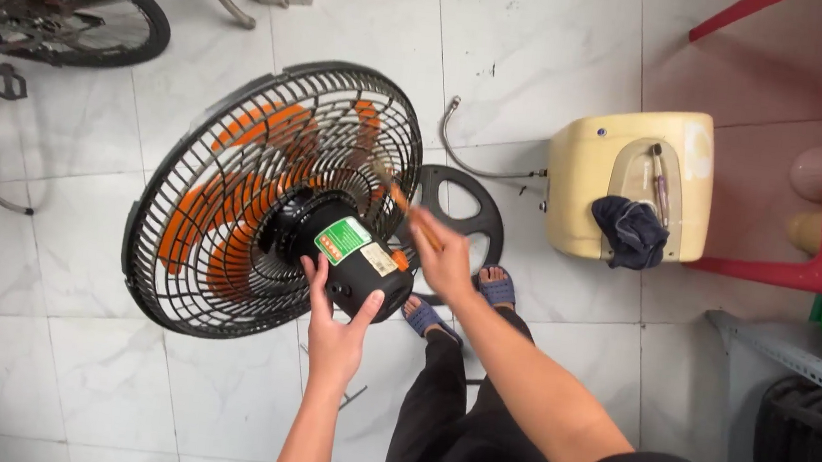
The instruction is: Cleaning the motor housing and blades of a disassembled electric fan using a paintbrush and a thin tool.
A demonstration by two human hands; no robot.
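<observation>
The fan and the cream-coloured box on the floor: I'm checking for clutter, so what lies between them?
In the head view, a black round fan base and a bent metal hose lie between the fan and the cream box.

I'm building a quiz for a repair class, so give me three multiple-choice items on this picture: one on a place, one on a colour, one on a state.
1. Where is the left hand?
A. on the black round motor housing
B. on a bicycle wheel
C. on a red stool

2. What colour are the fan blades behind the black wire grille?
A. blue
B. orange
C. white

3. The right hand is
A. empty and flat
B. gripping a thin brown-handled tool
C. out of view

Answers: 1 A, fingers clasp the housing; 2 B, orange shows through the grille; 3 B, fingers closed on the handle.
</observation>
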